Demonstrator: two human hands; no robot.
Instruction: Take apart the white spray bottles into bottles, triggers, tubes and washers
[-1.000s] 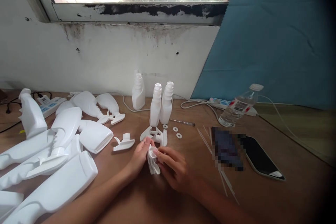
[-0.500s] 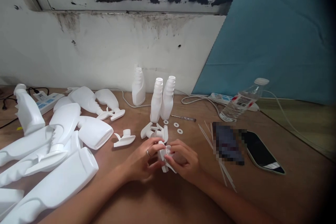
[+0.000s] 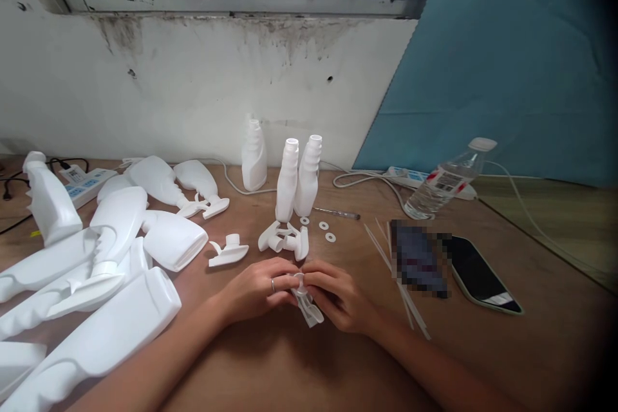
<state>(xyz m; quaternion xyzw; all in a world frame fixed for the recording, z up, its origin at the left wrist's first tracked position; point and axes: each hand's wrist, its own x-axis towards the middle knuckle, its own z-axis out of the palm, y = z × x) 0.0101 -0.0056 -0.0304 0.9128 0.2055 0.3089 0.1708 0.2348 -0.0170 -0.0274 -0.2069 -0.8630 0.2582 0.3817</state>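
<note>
Between my hands is a white trigger spray head, its lower end tilted toward me. My left hand, with a ring on one finger, pinches it from the left. From the right, my right hand has its fingertips closed on the same piece; they hide part of it. Just beyond lie two more spray heads side by side, and a single spray head rests to the left. Several flat white washers are on the table behind my right hand.
Three white bottles stand upright near the wall. Many white bottles lie heaped at left. On the right are thin white tubes, a phone, a pixelated item and a water bottle. A thin screwdriver-like tool lies behind.
The spray head has been turned in my hands, so its long part now points down toward me. My fingertips have drawn closer together at its upper end.
</note>
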